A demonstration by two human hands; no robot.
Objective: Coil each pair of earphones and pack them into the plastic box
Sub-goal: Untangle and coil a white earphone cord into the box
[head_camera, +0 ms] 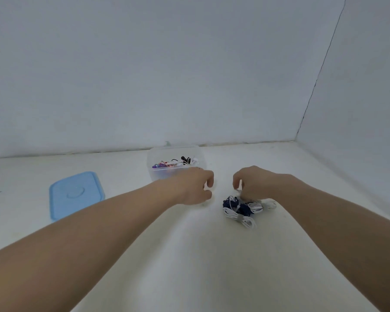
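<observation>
While both bare forearms stretch out over the white table [189,255], a heap of coiled earphones [241,209], dark blue and white, lies nearest. Just behind it, the right hand [254,184] pinches a thin piece at the heap's top. The left hand [195,188] hovers beside it, fingers curled and holding nothing. Farther left lies a blue lid [76,194]; beyond stands the plastic box [158,175], with colourful earphones inside.

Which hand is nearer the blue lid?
Left. The left hand is to the right of the lid, in front of the box; the right hand is farther right, over the earphones.
</observation>
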